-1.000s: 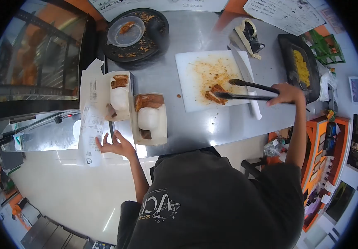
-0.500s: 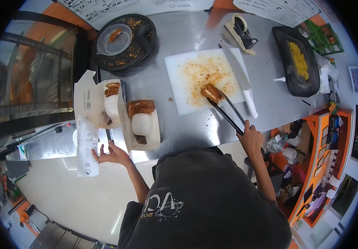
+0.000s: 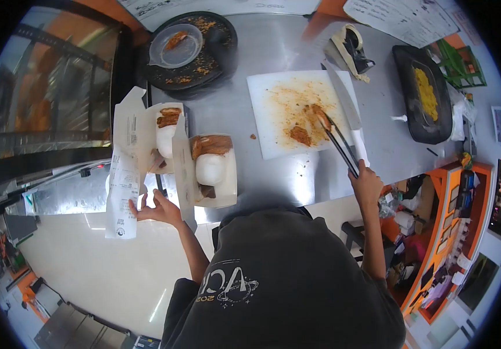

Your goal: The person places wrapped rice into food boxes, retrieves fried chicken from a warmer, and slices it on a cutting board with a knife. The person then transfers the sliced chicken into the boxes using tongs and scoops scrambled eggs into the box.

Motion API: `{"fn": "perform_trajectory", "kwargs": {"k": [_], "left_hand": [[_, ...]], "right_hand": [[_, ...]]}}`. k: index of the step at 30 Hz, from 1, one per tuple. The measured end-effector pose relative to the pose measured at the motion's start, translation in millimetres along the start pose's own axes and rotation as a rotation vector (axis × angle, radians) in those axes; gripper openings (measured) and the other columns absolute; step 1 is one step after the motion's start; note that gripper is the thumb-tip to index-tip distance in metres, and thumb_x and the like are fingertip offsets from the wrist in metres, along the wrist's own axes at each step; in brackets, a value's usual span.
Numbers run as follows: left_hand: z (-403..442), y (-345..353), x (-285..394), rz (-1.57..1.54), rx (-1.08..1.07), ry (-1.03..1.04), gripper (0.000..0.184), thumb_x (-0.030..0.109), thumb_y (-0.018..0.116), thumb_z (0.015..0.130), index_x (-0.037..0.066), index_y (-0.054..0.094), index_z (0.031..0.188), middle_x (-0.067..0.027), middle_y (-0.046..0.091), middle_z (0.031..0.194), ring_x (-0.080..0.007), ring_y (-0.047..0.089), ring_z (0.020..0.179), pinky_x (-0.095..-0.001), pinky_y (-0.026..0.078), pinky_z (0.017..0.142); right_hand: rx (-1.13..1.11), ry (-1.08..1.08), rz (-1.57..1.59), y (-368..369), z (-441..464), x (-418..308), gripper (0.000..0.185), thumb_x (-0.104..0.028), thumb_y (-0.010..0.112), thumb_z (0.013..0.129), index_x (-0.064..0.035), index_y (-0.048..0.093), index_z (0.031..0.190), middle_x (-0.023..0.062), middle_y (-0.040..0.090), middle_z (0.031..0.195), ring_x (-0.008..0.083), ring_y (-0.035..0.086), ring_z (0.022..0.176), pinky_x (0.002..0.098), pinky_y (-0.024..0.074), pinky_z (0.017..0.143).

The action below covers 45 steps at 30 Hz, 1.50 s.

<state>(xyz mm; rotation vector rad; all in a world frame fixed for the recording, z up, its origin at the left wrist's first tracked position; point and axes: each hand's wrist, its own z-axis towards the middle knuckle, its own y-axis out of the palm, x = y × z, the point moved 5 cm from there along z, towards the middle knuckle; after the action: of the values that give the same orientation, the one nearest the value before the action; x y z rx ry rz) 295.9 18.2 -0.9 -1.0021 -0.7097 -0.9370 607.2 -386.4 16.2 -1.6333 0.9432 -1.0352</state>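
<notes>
My right hand [image 3: 367,185] is closed round the handle end of black tongs [image 3: 342,152]. Their tips are on a slice of breaded fried chicken [image 3: 320,118] over the white cutting board [image 3: 265,125]. Another chicken piece [image 3: 300,136] lies on the board among crumbs. Along the board's right side lies a knife [image 3: 343,100] with a white handle. My left hand [image 3: 158,210], fingers spread, is at the edge of a long paper receipt [image 3: 124,198] hanging by two open cartons. The nearer carton [image 3: 227,195] and the farther carton [image 3: 176,154] hold white rice mounds [image 3: 210,169] and chicken.
A round black tray [image 3: 218,67] with crumbs and a clear plastic bowl [image 3: 175,52] stands at the back left. A tape dispenser [image 3: 352,49] sits behind the board. A black dish [image 3: 401,75] with yellow food is at the right. A glass cabinet [image 3: 47,99] borders the left.
The tongs have shifted toward the back right. One chicken piece now lies separately on the board, with a slice at the tong tips. My left fingers have curled slightly beside the receipt.
</notes>
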Motion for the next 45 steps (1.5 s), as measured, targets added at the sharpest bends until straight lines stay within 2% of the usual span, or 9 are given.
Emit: {"fn": "perform_trajectory", "kwargs": {"k": [8,12,17,20,27,32,36,39,45], "left_hand": [[-17,10,7,-0.319,-0.030,-0.196,0.070,-0.007,0.053,0.072,0.005,0.015,0.130,-0.0172,0.040,0.105,-0.0201,0.051,0.074,-0.0288,0.051,0.063],[-38,15,8,-0.300,-0.072,-0.218,0.068,-0.008,0.052,0.071,0.002,0.016,0.128,-0.0191,0.037,0.106,-0.0225,0.042,0.098,-0.0297,0.051,0.066],[-58,16,10,-0.174,-0.142,-0.072,0.067,-0.006,0.053,0.073,0.002,0.015,0.128,-0.0162,0.026,0.115,-0.0223,0.038,0.102,-0.0302,0.050,0.067],[-61,14,7,-0.203,-0.150,-0.056,0.069,-0.008,0.052,0.072,0.003,0.014,0.128,-0.0164,0.027,0.114,-0.0217,0.039,0.100,-0.0297,0.050,0.067],[-59,8,7,-0.210,-0.096,-0.110,0.067,-0.008,0.054,0.071,0.003,0.017,0.127,-0.0177,0.030,0.113,-0.0221,0.042,0.097,-0.0303,0.048,0.068],[-58,7,4,-0.205,-0.121,-0.140,0.067,-0.008,0.055,0.071,0.004,0.019,0.127,-0.0182,0.030,0.118,-0.0218,0.042,0.095,-0.0313,0.047,0.069],[-59,10,1,-0.219,-0.144,-0.126,0.067,-0.007,0.055,0.072,0.005,0.018,0.127,-0.0181,0.029,0.118,-0.0218,0.041,0.095,-0.0313,0.048,0.069],[-57,13,11,-0.152,-0.172,-0.060,0.068,-0.004,0.054,0.075,0.005,0.014,0.130,-0.0144,0.039,0.100,-0.0204,0.045,0.085,-0.0292,0.048,0.068],[-59,15,11,-0.188,-0.176,-0.080,0.067,-0.007,0.056,0.071,0.003,0.019,0.127,-0.0164,0.029,0.116,-0.0221,0.042,0.096,-0.0329,0.048,0.071]], "right_hand": [[0.101,-0.366,0.163,-120,13,-104,0.037,-0.031,0.067,0.072,-0.0132,0.055,0.103,0.0075,0.062,0.073,0.0257,0.063,0.067,0.0391,0.0463,0.057],[0.144,-0.672,0.205,-163,25,-208,0.037,-0.029,0.067,0.071,-0.0117,0.057,0.102,0.0086,0.063,0.073,0.0262,0.062,0.066,0.0383,0.0461,0.057],[0.262,-0.935,0.075,-158,48,-333,0.036,-0.028,0.067,0.070,-0.0090,0.059,0.100,0.0090,0.064,0.078,0.0245,0.063,0.073,0.0366,0.0484,0.060],[0.116,-0.917,-0.045,-142,56,-359,0.042,-0.033,0.068,0.069,-0.0066,0.058,0.100,0.0097,0.063,0.079,0.0256,0.063,0.076,0.0369,0.0488,0.061],[0.202,-0.527,0.185,-171,33,-188,0.061,-0.044,0.071,0.065,-0.0025,0.052,0.105,0.0155,0.062,0.081,0.0326,0.061,0.074,0.0402,0.0479,0.062],[-0.005,-0.187,0.016,-112,-12,-63,0.060,-0.046,0.070,0.065,-0.0016,0.051,0.101,0.0146,0.061,0.077,0.0326,0.061,0.071,0.0408,0.0474,0.059],[-0.148,-0.075,0.005,-55,-44,-35,0.055,-0.043,0.072,0.064,-0.0037,0.050,0.096,0.0151,0.061,0.077,0.0337,0.061,0.071,0.0426,0.0475,0.059],[-0.046,-0.087,0.047,-28,-46,-27,0.049,-0.038,0.072,0.065,-0.0068,0.051,0.096,0.0114,0.062,0.078,0.0305,0.062,0.072,0.0422,0.0482,0.058],[-0.021,-0.104,0.082,-32,-37,-23,0.044,-0.034,0.073,0.066,-0.0081,0.051,0.094,0.0105,0.062,0.074,0.0302,0.062,0.069,0.0417,0.0470,0.058]]}}
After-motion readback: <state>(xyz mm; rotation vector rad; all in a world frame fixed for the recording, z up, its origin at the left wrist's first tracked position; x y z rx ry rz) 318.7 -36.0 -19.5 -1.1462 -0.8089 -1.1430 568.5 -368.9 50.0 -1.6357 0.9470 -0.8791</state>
